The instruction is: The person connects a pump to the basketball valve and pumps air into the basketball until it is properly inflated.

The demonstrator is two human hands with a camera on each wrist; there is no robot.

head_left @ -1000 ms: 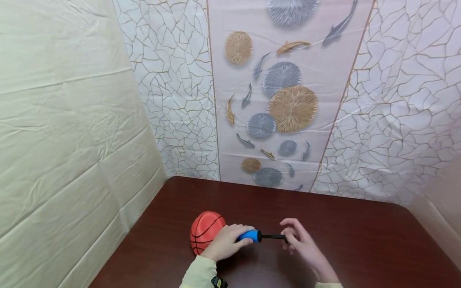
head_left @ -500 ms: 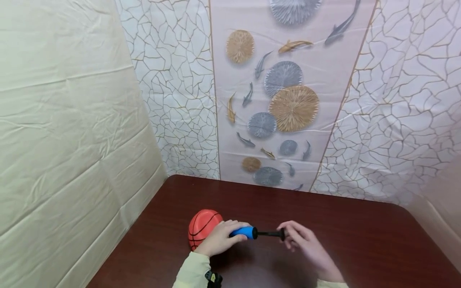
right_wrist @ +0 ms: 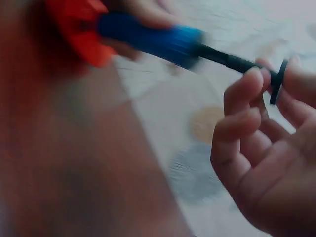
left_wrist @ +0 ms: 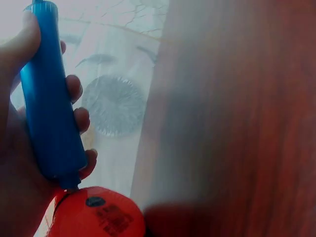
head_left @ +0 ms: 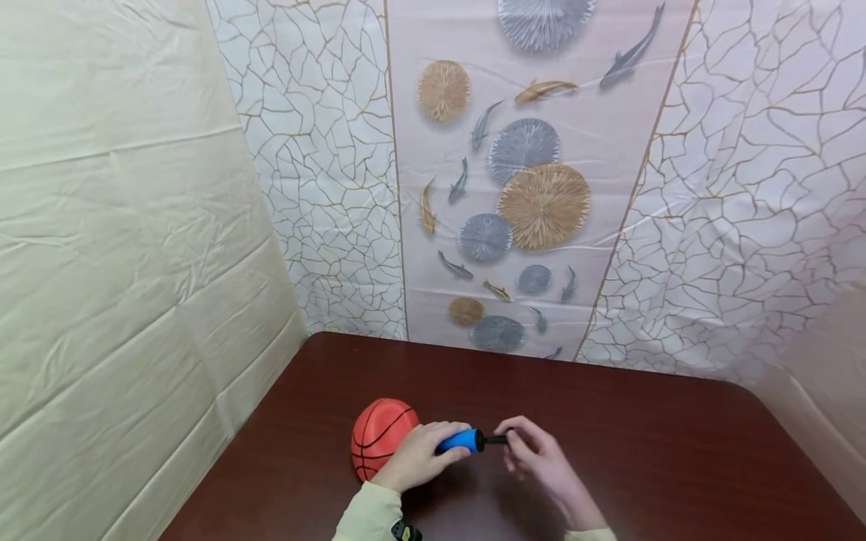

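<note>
My left hand (head_left: 416,454) grips the blue barrel of a hand pump (left_wrist: 52,98), fingers wrapped round it. The pump's narrow end meets an orange-red toy basketball (head_left: 382,436) with black lines, which looks partly caved in. In the left wrist view a dark oval spot and blurred print show on the ball beside the pump's tip. At the other end a black rod (right_wrist: 227,59) sticks out of the barrel. My right hand (head_left: 541,458) pinches its black end handle (right_wrist: 279,81) between thumb and fingers.
Both hands and the ball are over a dark red-brown table (head_left: 643,436). A patterned cloth (head_left: 338,188) hangs behind its far edge, and a pale cloth (head_left: 135,263) hangs along the left side.
My right hand has moved left toward the barrel, and less of the black rod shows. My left hand keeps its hold on the pump, with the ball beside it.
</note>
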